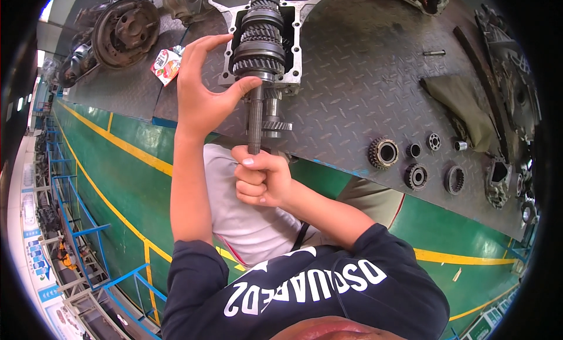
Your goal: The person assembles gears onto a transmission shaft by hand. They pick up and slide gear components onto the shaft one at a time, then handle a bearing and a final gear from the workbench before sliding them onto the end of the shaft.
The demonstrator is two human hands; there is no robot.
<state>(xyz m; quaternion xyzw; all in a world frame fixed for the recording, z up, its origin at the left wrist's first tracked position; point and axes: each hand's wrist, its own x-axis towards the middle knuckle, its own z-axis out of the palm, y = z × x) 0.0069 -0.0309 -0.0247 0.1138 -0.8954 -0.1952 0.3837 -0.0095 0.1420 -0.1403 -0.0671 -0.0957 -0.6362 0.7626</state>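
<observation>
A gearbox housing [297, 44] lies open at the top middle, with a gear shaft carrying several toothed gears [261, 50] inside it. The shaft's splined end [255, 114] sticks out toward me past the table edge. My right hand [261, 176] is closed round the tip of that splined end. My left hand [205, 97] is spread at the housing's left side, fingertips near its rim and thumb against the shaft by the lowest large gear. Beside the splined end, a second shaft with a smaller gear [275, 126] protrudes below the housing.
Several loose gears and rings, including a toothed gear [383, 153], lie on the steel checker-plate table [352, 99] at right. A dark green cloth [460, 108] and a long dark bar [484, 85] lie beyond. A rusty drum [126, 32] and a small red-white packet [166, 65] are at left.
</observation>
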